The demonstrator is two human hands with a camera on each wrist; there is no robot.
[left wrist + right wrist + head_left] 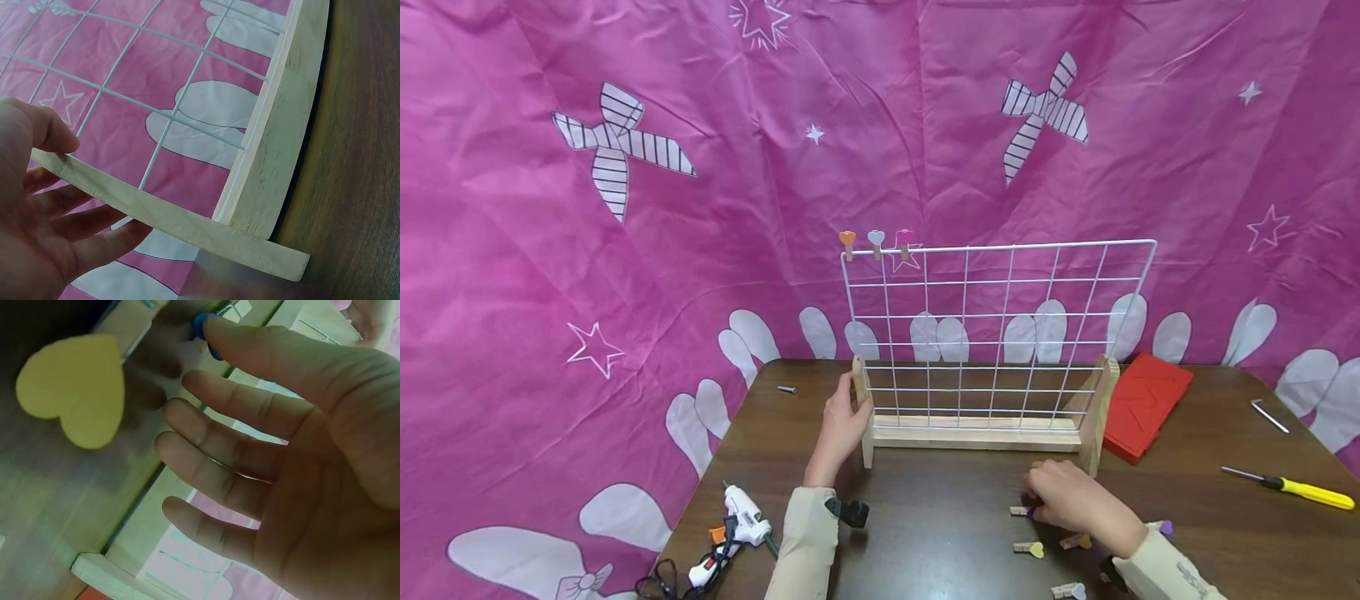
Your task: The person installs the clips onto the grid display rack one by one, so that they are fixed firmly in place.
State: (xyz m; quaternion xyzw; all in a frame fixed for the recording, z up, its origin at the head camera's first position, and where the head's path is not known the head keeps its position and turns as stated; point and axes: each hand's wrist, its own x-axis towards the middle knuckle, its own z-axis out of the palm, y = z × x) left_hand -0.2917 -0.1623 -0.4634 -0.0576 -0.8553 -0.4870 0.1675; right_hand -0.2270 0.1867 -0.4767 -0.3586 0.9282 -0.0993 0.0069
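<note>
The likeliest trouble is at the blue clip [1021, 511], lying on the bench [940, 517] in front of the wire rack [964, 316], toward its right end. Only the thumb seems to meet it, so pressing on one edge could skid or flip it rather than lift it. The sleeve [1172, 571] on that side reaches in low over the loose clips farther out from the rack, and a careless drag could scatter the tan heart clip [1076, 542] or the purple clip [1164, 527]. A sideways tug at the rack's left upright [867, 442] might shift the whole frame, jolting the orange clip [847, 239], the pale clip [876, 239] and the pink clip [904, 237] on its top bar near the left corner.

The left grip [846, 419] is closed round the rack's left upright, thumb on the mesh side and fingers on the outer face. The right grip [1075, 497], in front of the rack's right foot, is loose: four fingers extended and slightly spread, clear of the blue clip, with the thumb tip against its coloured end and no pinch on it
</note>
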